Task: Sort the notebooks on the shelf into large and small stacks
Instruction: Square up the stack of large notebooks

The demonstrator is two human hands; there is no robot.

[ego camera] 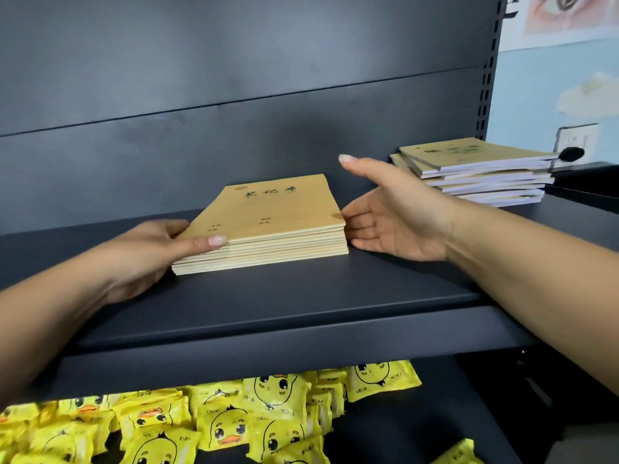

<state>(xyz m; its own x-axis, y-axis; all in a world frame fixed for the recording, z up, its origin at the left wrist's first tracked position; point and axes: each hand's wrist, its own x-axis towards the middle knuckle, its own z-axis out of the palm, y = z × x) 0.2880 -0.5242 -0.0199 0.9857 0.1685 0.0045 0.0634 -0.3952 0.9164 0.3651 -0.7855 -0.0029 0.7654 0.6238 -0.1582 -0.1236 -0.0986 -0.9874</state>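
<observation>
A neat stack of tan notebooks [274, 222] lies in the middle of the dark shelf [301, 296]. My left hand [147, 252] holds the stack's left front corner, thumb across its front edge and fingers along its left side. My right hand [388, 212] is flat against the stack's right side, fingers straight, thumb raised. A second, untidy stack of tan notebooks [479, 172] sits at the shelf's back right, apart from both hands.
The shelf's dark back panel [234, 95] rises behind the stacks. Below the shelf lie several yellow duck-print packets [234, 416]. A slotted upright [489, 78] and a wall socket with a black plug [574, 147] stand at the right.
</observation>
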